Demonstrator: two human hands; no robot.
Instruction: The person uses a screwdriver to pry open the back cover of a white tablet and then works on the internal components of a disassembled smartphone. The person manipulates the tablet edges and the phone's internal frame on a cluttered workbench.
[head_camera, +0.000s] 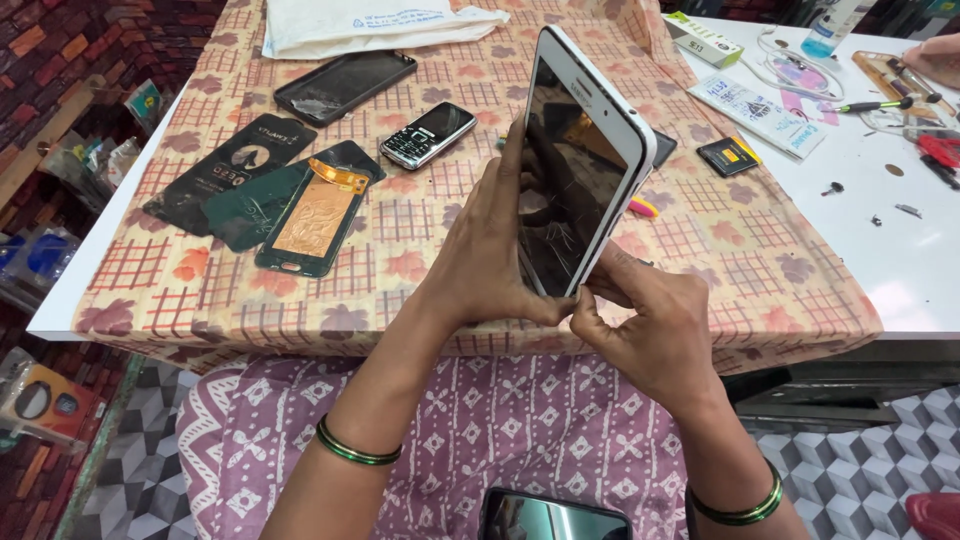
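The person holds a white-framed smartphone (585, 160) upright above the table's near edge, its dark, cracked screen turned toward the left side of the view. The left hand (495, 250) lies flat along the screen side, fingers stretched up the glass and the thumb tucked at the lower corner. The right hand (650, 320) is curled below the phone — thumb and forefinger pinch its bottom edge, the other fingers folded into the palm. Both wrists wear thin green bangles (358, 447).

The table (930, 270) is partly covered by a cloth (420, 230) printed with red checks and flowers. On the cloth, to the left of the hands, lie a phone frame with a copper-coloured plate (315, 215), dark back covers (225, 165) just beside and partly under it, a small black keypad phone (428, 133) further back, and a black smartphone with a broken screen (345, 85) near a white padded envelope (370, 25). To the right of the held phone sits a small black battery with a yellow label (730, 155).

On the bare white part of the table lie printed papers (765, 110), a white cable (790, 70), a screwdriver (875, 105) and small screws (835, 187). Another person's hand (935, 60) shows at the far right corner — what it does cannot be told. Another dark phone (555, 518) rests on the person's patterned purple lap (470, 410).
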